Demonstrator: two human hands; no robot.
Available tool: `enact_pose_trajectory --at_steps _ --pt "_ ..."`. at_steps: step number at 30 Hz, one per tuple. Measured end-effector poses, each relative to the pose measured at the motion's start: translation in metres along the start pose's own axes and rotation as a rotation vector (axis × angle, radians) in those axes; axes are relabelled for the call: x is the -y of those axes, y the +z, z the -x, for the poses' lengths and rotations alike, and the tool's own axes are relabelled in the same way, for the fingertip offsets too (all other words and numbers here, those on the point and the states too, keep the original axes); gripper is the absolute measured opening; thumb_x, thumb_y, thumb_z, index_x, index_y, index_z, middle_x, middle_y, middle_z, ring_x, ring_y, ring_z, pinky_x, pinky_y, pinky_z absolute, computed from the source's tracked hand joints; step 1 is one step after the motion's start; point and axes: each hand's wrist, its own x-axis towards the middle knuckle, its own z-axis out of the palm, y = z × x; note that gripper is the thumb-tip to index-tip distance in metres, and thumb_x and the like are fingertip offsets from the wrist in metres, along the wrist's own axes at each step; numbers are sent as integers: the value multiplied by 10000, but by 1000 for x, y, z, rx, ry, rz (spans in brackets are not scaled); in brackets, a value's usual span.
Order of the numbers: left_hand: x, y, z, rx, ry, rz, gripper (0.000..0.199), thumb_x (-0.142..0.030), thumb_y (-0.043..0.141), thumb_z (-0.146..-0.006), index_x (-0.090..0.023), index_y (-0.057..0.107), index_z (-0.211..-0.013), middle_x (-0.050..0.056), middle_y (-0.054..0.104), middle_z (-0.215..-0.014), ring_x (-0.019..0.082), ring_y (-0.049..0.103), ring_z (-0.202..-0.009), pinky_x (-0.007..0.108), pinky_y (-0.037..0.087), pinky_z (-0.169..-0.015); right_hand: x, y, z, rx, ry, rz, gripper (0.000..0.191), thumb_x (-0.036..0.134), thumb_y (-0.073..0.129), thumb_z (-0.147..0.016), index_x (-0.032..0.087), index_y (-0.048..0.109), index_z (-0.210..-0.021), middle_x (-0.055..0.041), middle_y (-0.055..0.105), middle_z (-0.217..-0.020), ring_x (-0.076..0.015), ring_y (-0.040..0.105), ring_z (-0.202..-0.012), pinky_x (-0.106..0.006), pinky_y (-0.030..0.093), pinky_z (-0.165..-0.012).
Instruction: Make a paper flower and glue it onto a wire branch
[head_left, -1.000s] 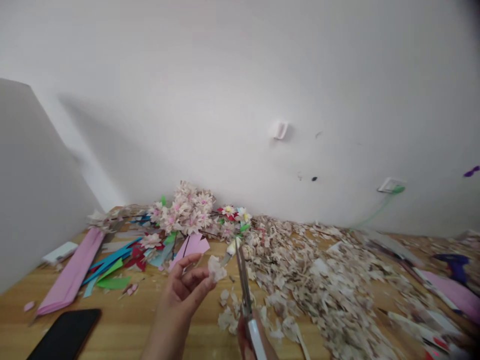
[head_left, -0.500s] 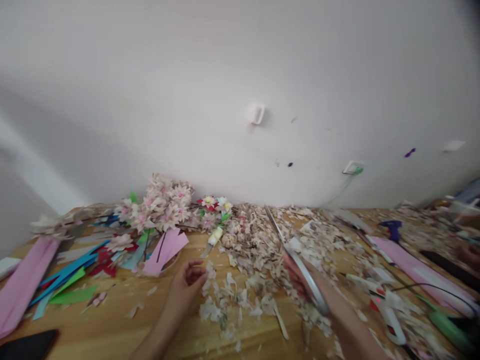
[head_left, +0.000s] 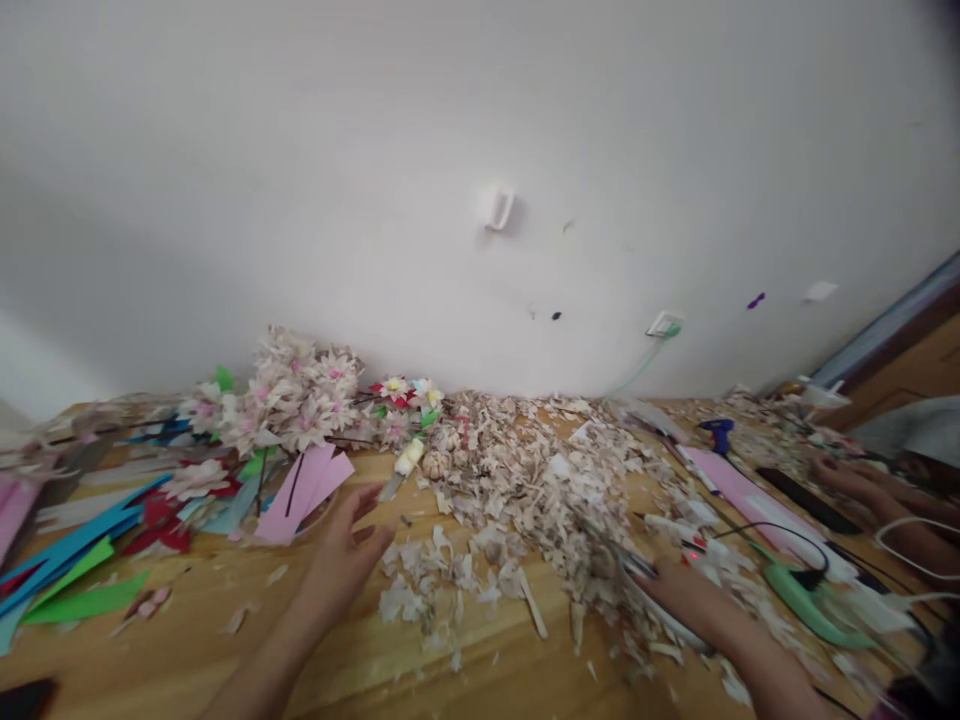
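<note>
My left hand (head_left: 349,545) hovers over the bare wood at the near left, fingers loosely apart and holding nothing. Just beyond its fingertips lies a craft knife (head_left: 406,465) with a pale yellow handle. Low over the heap of pale petal-like scraps (head_left: 525,470), my right hand (head_left: 679,590) grips long metal scissors (head_left: 630,562), seen edge-on and blurred. Their blades point into the scraps, and part of the handles is hidden by the hand. A white glue gun (head_left: 690,540) with a red light lies just beyond this hand.
Handmade pale flowers (head_left: 300,400) pile up at the back left, near pink paper strips (head_left: 304,490) and blue strips (head_left: 90,535). To the right are a blue glue gun (head_left: 718,434), cables and a green power strip (head_left: 810,600). Another person's hand (head_left: 844,475) rests at far right.
The view has swung right. My right hand has lowered the scissors from an upright tilt into the scraps. The fingers of my left hand have spread from a loose curl.
</note>
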Motion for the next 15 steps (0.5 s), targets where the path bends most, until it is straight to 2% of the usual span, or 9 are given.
enact_pose_trajectory --at_steps 2,5,8,11,15 --pt "-1 0 5 36 -14 -17 497 -386 622 -569 -184 545 -1016 129 563 -1157 307 492 -1139 430 460 -846 18 2 6 89 -51 35 358 362 415 -825 124 683 -832 -186 697 -918 -318 642 -870 -343 447 -688" --pt "-4 2 16 97 -24 -63 495 -386 615 -585 -179 556 -1030 133 568 -1152 300 489 -1142 423 460 -851 47 -5 16 135 -208 -62 352 383 402 -831 148 656 -896 -144 693 -963 -280 635 -886 -309 433 -693" --pt "-8 1 29 122 -18 -137 500 -394 598 -607 -171 553 -1053 140 565 -1173 289 506 -1125 423 451 -871 58 -14 22 101 -253 -103 348 423 423 -817 158 642 -870 -128 697 -935 -262 638 -852 -282 423 -658" --pt "-9 -3 38 156 -24 -222 498 -398 584 -627 -185 556 -1076 128 573 -1183 281 529 -1102 437 442 -891 37 -16 27 15 -165 -25 346 401 389 -827 160 633 -863 -142 693 -943 -276 641 -861 -297 423 -663" --pt "-5 -4 43 194 17 -291 465 -356 626 -600 -220 596 -1044 100 605 -1180 290 536 -1107 450 425 -922 -13 0 40 12 5 44 382 413 364 -832 137 612 -921 -185 682 -963 -303 644 -877 -345 437 -704"
